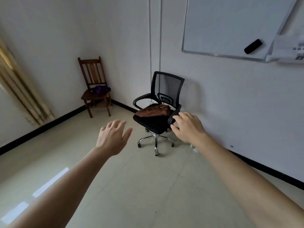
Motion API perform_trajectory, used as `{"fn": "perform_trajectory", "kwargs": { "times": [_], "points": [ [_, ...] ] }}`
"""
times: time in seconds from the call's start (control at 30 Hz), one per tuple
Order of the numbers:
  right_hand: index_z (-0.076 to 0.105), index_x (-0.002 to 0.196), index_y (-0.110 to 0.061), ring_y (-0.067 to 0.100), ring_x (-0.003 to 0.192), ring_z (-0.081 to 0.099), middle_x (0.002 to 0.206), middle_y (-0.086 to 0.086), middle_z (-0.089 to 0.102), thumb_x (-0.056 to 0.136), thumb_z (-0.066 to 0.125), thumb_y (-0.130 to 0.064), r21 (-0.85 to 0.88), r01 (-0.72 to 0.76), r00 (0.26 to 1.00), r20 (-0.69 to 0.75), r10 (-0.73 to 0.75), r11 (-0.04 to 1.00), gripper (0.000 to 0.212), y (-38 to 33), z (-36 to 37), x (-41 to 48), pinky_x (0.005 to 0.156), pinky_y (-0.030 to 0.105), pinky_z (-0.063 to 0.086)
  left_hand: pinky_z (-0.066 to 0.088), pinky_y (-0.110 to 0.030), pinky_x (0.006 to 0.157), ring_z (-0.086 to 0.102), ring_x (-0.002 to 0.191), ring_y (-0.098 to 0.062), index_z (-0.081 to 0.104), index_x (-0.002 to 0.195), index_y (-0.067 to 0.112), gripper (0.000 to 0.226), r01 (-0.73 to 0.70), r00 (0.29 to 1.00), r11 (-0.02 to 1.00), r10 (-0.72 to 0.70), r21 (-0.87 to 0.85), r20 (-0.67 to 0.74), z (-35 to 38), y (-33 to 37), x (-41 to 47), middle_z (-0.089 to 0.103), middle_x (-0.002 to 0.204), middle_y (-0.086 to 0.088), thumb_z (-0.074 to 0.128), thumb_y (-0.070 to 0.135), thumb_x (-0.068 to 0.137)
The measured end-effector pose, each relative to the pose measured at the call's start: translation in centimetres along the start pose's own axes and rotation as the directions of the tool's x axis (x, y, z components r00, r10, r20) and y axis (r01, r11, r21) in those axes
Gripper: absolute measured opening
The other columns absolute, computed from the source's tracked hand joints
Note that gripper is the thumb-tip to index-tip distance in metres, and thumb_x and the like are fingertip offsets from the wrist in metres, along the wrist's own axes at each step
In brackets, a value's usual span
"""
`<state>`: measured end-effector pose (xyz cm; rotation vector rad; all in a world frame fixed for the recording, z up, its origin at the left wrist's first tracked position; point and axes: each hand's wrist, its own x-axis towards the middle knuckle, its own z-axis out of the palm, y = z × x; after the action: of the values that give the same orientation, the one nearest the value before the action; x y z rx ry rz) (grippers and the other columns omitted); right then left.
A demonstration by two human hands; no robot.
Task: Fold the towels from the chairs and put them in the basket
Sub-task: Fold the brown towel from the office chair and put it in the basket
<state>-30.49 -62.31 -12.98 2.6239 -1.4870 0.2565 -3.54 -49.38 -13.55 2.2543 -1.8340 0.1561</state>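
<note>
Both hands were out in front, empty, with the towels lying beyond them on the chairs.

The left hand [113, 137] and the right hand [187, 127] were stretched forward with fingers spread and relaxed, gripping nothing. The right hand's fingertips overlapped the near armrest of a black mesh office chair [151, 122], though I could not tell whether they touched it. A crumpled brown towel [154, 110] lay on that chair's seat, just past the right hand and ahead-right of the left hand. Farther off, beyond the left hand in the room's corner, stood a wooden chair [92, 71] with a bunched purple towel [100, 89] on its seat. High above the right hand, a whiteboard [222, 22] hung on the wall with a black eraser [253, 46] stuck to it.
</note>
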Motion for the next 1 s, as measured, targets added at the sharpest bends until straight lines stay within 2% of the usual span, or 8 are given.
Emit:
{"fn": "perform_trajectory", "kwargs": {
  "times": [0.27,0.5,0.67,0.77,0.87,1.0],
  "points": [
    [0.05,0.141,-0.018,0.027,0.134,0.045,0.141,0.007,0.052,0.097,0.048,-0.043,-0.02,0.058,0.991,0.12,-0.056,0.998,0.05,-0.1,9.5,15.9,0.104,0.04,0.04,0.035,-0.047,0.108,0.038,0.139,-0.028,0.042,0.144,0.02,0.06,-0.002,0.995,1.0,0.003,-0.014,0.095,8.6,-6.8,16.1,0.043,0.15,-0.008,0.028,0.057,0.1],
    [0.047,0.144,-0.02,0.027,0.133,0.046,0.143,0.006,0.051,0.097,0.05,-0.04,-0.032,-0.03,0.988,0.147,0.034,0.999,0.051,2.1,11.9,31.5,0.103,0.04,0.041,0.035,-0.046,0.108,0.036,0.14,-0.028,0.039,0.145,0.021,0.057,-0.087,0.985,0.996,0.09,-0.026,0.149,11.2,-10.5,34.6,0.039,0.152,-0.006,0.029,0.055,0.101],
    [0.048,0.143,-0.02,0.027,0.13,0.048,0.141,0.006,0.052,0.095,0.053,-0.039,-0.005,-0.075,0.978,0.197,0.075,0.997,0.052,5.0,15.1,39.0,0.101,0.04,0.043,0.032,-0.046,0.11,0.032,0.143,-0.028,0.038,0.146,0.022,0.056,-0.141,0.956,0.99,0.132,0.014,0.263,14.7,-11.1,44.3,0.035,0.155,-0.006,0.029,0.054,0.101],
    [0.048,0.143,-0.02,0.027,0.128,0.051,0.139,0.005,0.053,0.095,0.052,-0.039,0.022,-0.1,0.969,0.23,0.093,0.995,0.051,7.1,18.4,43.6,0.099,0.041,0.045,0.03,-0.047,0.113,0.028,0.146,-0.027,0.034,0.149,0.024,0.058,-0.126,0.939,0.992,0.117,0.007,0.322,18.1,-11.3,49.4,0.03,0.158,-0.006,0.028,0.055,0.101],
    [0.049,0.141,-0.021,0.028,0.126,0.051,0.138,0.004,0.053,0.095,0.053,-0.039,0.048,-0.108,0.951,0.296,0.089,0.993,0.049,9.2,22.2,48.6,0.097,0.041,0.047,0.029,-0.048,0.115,0.027,0.146,-0.028,0.031,0.151,0.024,0.06,-0.051,0.918,0.999,0.047,-0.002,0.394,21.7,-11.6,53.9,0.027,0.16,-0.007,0.028,0.056,0.101],
    [0.048,0.142,-0.021,0.028,0.126,0.05,0.139,0.004,0.051,0.096,0.053,-0.038,0.145,-0.141,0.926,0.369,0.078,0.979,0.049,11.8,26.9,55.7,0.097,0.041,0.048,0.03,-0.047,0.116,0.027,0.146,-0.026,0.029,0.152,0.025,0.061,0.004,0.875,1.0,-0.018,0.03,0.483,25.5,-12.2,60.0,0.026,0.161,-0.005,0.028,0.058,0.1]
  ]
}}
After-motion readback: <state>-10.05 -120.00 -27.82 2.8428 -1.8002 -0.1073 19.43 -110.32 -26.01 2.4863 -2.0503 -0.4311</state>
